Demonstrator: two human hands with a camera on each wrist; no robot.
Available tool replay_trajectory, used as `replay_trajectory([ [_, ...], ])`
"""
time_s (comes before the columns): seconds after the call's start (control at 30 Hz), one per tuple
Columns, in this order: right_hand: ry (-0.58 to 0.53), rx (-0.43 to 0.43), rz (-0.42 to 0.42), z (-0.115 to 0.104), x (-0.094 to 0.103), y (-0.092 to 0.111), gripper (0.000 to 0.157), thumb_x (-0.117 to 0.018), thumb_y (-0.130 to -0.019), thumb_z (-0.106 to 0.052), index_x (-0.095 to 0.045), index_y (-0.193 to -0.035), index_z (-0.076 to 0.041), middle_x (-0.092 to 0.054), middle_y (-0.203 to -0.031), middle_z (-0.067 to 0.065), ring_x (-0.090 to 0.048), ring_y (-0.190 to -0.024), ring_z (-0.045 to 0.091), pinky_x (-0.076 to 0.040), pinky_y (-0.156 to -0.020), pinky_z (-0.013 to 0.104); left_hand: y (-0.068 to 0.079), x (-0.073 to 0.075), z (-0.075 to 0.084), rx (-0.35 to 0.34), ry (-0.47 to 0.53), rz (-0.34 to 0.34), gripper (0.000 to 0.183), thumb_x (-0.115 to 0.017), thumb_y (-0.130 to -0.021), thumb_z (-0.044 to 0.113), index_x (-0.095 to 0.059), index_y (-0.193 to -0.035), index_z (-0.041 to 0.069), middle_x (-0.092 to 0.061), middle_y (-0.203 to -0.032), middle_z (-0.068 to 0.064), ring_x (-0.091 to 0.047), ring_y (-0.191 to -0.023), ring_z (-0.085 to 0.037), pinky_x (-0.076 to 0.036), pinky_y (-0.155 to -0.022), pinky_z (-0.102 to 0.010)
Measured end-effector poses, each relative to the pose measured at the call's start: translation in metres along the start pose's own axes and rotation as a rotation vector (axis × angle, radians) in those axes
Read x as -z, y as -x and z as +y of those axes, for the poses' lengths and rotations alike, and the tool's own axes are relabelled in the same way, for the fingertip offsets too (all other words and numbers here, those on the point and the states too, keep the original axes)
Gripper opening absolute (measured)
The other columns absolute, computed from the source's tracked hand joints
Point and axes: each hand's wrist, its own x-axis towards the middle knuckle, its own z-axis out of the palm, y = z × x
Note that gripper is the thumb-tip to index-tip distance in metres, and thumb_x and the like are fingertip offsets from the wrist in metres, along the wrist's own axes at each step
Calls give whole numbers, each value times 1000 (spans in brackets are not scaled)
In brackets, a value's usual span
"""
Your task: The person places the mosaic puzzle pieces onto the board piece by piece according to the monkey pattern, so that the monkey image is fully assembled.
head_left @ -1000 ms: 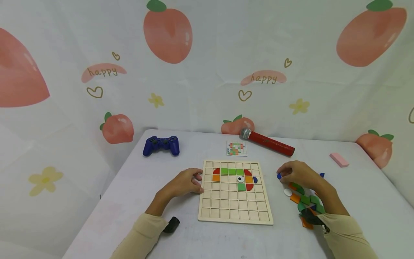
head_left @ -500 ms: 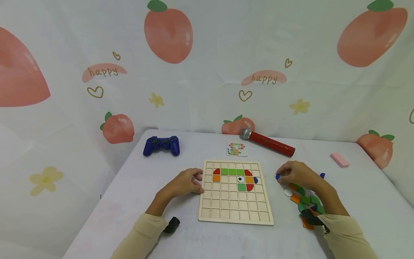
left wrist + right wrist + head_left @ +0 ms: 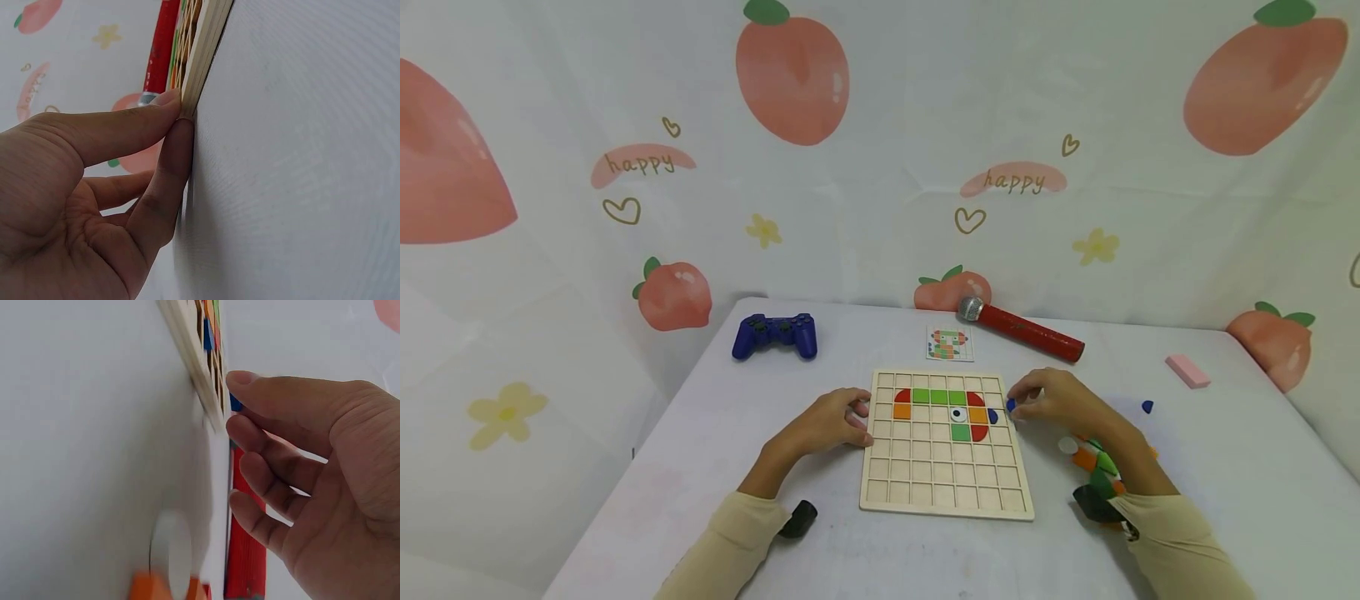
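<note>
The wooden grid board [image 3: 932,472] lies flat before me, with red, green, orange and blue pieces and an eye disc [image 3: 958,414] set in its upper rows. At its left edge my left hand [image 3: 820,423] pinches the rim; the left wrist view has the thumb [image 3: 134,128] on top and a finger against the side. My right hand [image 3: 1060,402] holds a small blue piece [image 3: 1011,405] between thumb and fingers, right at the board's right edge. In the right wrist view this piece [image 3: 235,403] is mostly covered by the thumb, with the other fingers loosely bent below.
Loose coloured pieces [image 3: 1103,463] and a white disc [image 3: 1067,446] lie under my right forearm, with a blue piece [image 3: 1147,407] farther right. Behind the board are a pattern card [image 3: 950,343] and a red microphone [image 3: 1030,333]. A blue game controller [image 3: 775,337] sits back left, a pink block [image 3: 1187,371] right.
My right hand has moved left from above the loose pieces to the board's right edge, carrying the blue piece. The left hand stays at the board's left edge.
</note>
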Motion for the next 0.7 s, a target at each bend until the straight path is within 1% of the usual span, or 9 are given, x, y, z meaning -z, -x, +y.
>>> replay_trajectory([
  [0.13, -5, 46, -3, -11, -7, -7, 24, -82, -90, -23, -80, -110, -9, -73, -101, 0, -58, -95, 21, -50, -82, 35, 0, 0, 0, 0, 0, 0, 72, -89, -84, 7, -55, -146, -5, -65, -117, -7, -68, -97, -14, -58, -88, -34],
  [0.23, -11, 101, -10, -18, -13, -14, 24, -82, -91, -24, -81, -109, -9, -74, -104, 1, -58, -96, 20, -50, -82, 35, 0, 0, 1, -1, 1, -1, 72, -89, -84, 7, -55, -146, -6, -65, -116, -7, -68, -97, -14, -58, -88, -34],
  [0.43, -28, 163, -32, -35, -27, -29, 20, -84, -91, -26, -82, -106, -12, -74, -105, -2, -60, -100, 19, -53, -86, 36, 1, 1, 1, -9, 2, -1, 72, -88, -84, 7, -55, -146, -6, -65, -117, -7, -68, -97, -15, -58, -88, -34],
  [0.6, -19, 199, -52, -51, -38, -40, 16, -82, -92, -20, -83, -106, -11, -74, -104, -3, -61, -102, 20, -55, -93, 43, 1, 1, 1, -14, 0, -4, 72, -88, -84, 7, -55, -146, -6, -65, -117, -7, -68, -97, -14, -58, -89, -34],
  [0.7, -15, 206, -61, -60, -44, -45, 16, -82, -92, -19, -83, -106, -12, -74, -105, -4, -61, -106, 20, -54, -98, 47, 0, 0, 0, -15, 0, -4, 72, -89, -84, 6, -55, -146, -6, -65, -117, -7, -68, -96, -14, -58, -88, -33],
])
